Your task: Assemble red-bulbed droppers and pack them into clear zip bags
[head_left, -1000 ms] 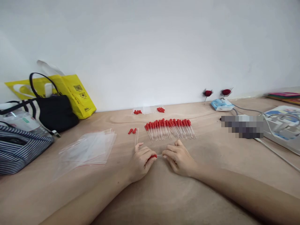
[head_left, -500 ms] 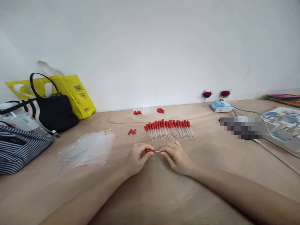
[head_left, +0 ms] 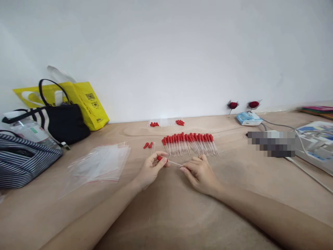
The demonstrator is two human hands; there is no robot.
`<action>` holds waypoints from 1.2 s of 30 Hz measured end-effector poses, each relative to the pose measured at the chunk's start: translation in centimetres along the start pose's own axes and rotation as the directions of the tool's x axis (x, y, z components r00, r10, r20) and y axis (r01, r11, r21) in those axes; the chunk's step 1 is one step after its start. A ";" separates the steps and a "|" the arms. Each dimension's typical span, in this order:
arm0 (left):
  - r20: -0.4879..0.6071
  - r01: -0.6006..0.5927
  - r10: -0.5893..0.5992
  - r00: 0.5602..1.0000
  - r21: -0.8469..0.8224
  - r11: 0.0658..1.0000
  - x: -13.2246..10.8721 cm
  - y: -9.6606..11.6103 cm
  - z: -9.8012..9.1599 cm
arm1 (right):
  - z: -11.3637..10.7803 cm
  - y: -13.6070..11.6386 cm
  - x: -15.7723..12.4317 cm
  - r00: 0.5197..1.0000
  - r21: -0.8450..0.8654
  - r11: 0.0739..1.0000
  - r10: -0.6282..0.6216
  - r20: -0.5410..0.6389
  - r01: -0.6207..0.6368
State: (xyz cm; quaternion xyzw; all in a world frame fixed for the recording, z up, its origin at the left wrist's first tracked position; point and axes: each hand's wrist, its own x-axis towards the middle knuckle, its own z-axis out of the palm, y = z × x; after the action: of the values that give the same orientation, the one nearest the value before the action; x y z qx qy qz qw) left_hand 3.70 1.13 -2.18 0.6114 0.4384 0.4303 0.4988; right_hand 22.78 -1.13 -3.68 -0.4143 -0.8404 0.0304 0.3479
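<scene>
Between my two hands is a dropper (head_left: pixel 174 163), a clear thin tube with a red rubber bulb on its left end. My left hand (head_left: pixel 152 169) pinches the bulb between thumb and fingers. The tube's far end sits in the closed fingers of my right hand (head_left: pixel 199 174). Just beyond, a row of several droppers (head_left: pixel 186 142) lies side by side, red bulbs pointing away from me. Two loose red bulbs (head_left: pixel 148 145) lie left of the row, beside clear tubes (head_left: pixel 153 147) partly hidden by my left hand.
Clear zip bags (head_left: pixel 100 163) lie on the table to the left, near a striped bag (head_left: pixel 26 163), a black bag (head_left: pixel 69 121) and a yellow bag (head_left: pixel 95 107). More red bulbs (head_left: pixel 180 122) rest on a bag by the wall. At right are a blue-white packet (head_left: pixel 249 118) and a cable (head_left: pixel 309 172).
My left hand has shifted slightly up and left with the bulb, and more of the clear tube now shows between my hands. The view has turned a little.
</scene>
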 end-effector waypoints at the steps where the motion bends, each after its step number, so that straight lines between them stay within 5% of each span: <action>1: -0.039 0.038 -0.042 0.998 -0.076 0.996 0.0 0.1 0.2 | 0.0 -0.1 0.0 1.000 -0.034 0.999 -0.025 0.000 0.025; 4: -0.163 0.130 -0.165 0.973 -0.204 0.970 0.9 1.1 0.1 | 0.0 -0.2 -0.1 0.990 -0.118 0.984 -0.131 0.044 0.135; 7: -0.272 0.231 -0.216 0.938 0.024 0.973 3.4 2.6 -1.0 | -0.2 -0.1 -0.2 0.982 -0.135 0.974 -0.171 0.080 0.181; 17: -0.249 0.470 -0.399 0.883 0.447 0.761 12.0 2.2 -2.3 | -1.2 1.6 -0.7 0.995 -0.158 0.983 -0.082 0.053 0.089; 24: -0.274 0.410 -0.306 0.912 0.650 0.640 12.9 2.1 -3.2 | -1.0 1.6 -0.6 0.995 -0.128 0.989 -0.072 0.064 0.080; 30: -0.300 0.282 -0.060 0.952 0.786 0.551 12.1 1.7 -7.0 | -0.2 1.4 -0.4 0.998 -0.142 0.988 -0.058 0.029 0.061; 36: -0.181 0.214 -0.115 0.977 0.793 0.570 10.5 0.1 -9.5 | 0.5 0.8 0.3 0.996 -0.097 0.992 -0.082 0.040 0.086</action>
State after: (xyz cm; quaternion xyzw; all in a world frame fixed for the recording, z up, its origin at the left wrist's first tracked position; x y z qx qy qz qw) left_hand -2.83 13.45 0.09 0.7032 0.6670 0.1683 0.1796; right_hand 22.86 -0.21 -4.18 -0.3947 -0.8637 -0.0186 0.3129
